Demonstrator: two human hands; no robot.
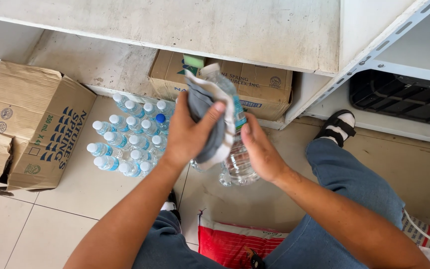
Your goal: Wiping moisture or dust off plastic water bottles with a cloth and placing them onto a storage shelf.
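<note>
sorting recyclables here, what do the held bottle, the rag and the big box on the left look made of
Bottle: clear glossy plastic, see-through with ribbed walls. Rag: soft grey and white cloth, likely woven, folding limply. Box: brown matte corrugated cardboard, creased with a torn flap.

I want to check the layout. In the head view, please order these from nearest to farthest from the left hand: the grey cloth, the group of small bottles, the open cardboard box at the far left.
1. Grey cloth: in the left hand itself.
2. Group of small bottles: on the floor, just left.
3. Open cardboard box: far left, beyond the bottles.

Left hand (pixel 187 132) with grey cloth (pixel 206 112) against clear water bottle (pixel 235 149); right hand (pixel 260 149) on the bottle's side
</note>
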